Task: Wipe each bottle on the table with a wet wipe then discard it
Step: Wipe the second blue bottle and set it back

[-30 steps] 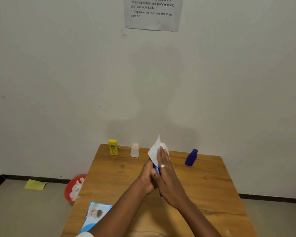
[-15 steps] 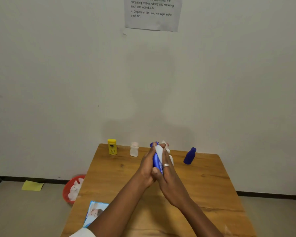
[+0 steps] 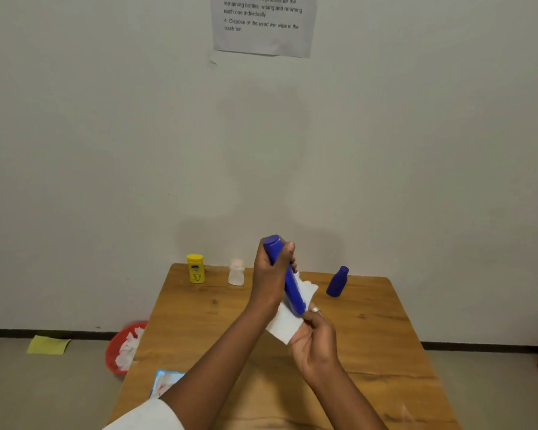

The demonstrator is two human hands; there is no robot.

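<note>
Above the wooden table (image 3: 370, 342), my left hand (image 3: 269, 277) grips a tall blue bottle (image 3: 288, 276) near its cap end, and the bottle tilts down to the right. My right hand (image 3: 316, 339) holds a white wet wipe (image 3: 284, 324) at the bottle's lower end, under and behind it. At the table's far edge stand a yellow bottle (image 3: 195, 269), a small white bottle (image 3: 236, 272) and a small dark blue bottle (image 3: 337, 281).
A red bin (image 3: 118, 346) with used white wipes sits on the floor left of the table. The wet wipe pack (image 3: 165, 381) lies at the table's near left edge. A yellow cloth (image 3: 48, 345) lies on the floor by the wall.
The blue bottle has come out of the wipe. My left hand has lifted its cap end, and my right hand has slid down with the wipe to the bottle's lower end.
</note>
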